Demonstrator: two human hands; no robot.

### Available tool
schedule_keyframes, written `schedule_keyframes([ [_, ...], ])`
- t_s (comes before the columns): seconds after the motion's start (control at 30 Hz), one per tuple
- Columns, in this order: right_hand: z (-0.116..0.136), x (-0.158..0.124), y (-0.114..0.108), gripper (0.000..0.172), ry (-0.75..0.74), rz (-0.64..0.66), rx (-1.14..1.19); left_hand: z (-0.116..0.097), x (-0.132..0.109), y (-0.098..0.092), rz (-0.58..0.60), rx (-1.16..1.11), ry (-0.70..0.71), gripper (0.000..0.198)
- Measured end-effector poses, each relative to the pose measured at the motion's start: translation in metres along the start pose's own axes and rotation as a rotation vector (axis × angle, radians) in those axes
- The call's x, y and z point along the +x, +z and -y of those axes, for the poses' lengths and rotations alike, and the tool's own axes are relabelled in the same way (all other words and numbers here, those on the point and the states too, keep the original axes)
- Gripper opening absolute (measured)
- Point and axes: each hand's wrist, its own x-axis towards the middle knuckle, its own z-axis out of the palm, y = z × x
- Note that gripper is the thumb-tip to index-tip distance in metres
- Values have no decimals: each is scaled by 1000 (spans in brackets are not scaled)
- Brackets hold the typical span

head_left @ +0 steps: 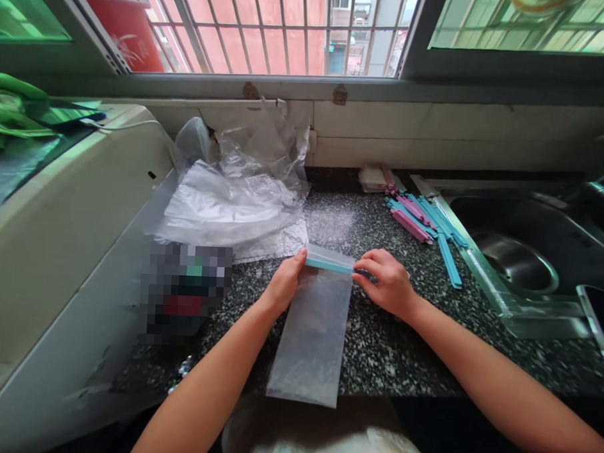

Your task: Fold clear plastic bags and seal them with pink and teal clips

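Crumpled clear plastic bags (227,206) lie on the speckled black stone surface (391,350). The left hand (286,279) pinches one end of a slim light-blue plastic strip (329,265), which crosses a flat translucent bag (312,340) near its far edge; the right hand (388,282) pinches the other end. Farther right, pink and blue strips (412,226) lie beside a steel sink (518,323).

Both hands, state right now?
Left hand: closed, holding the left end of the blue clip across the plastic bag.
Right hand: closed, pinching the blue clip's right end.
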Motion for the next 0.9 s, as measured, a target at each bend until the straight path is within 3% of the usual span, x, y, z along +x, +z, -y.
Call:
schedule_keyframes([
  [0.2,1,-4,1,22,-165,50,-229,1,0,2,-26,62,47,48],
  [0.37,0,-7,6,21,-174,118,-206,2,-1,3,-32,59,31,47],
  [0.9,3,-8,13,21,-210,59,-183,7,-1,5,-82,33,32,55],
])
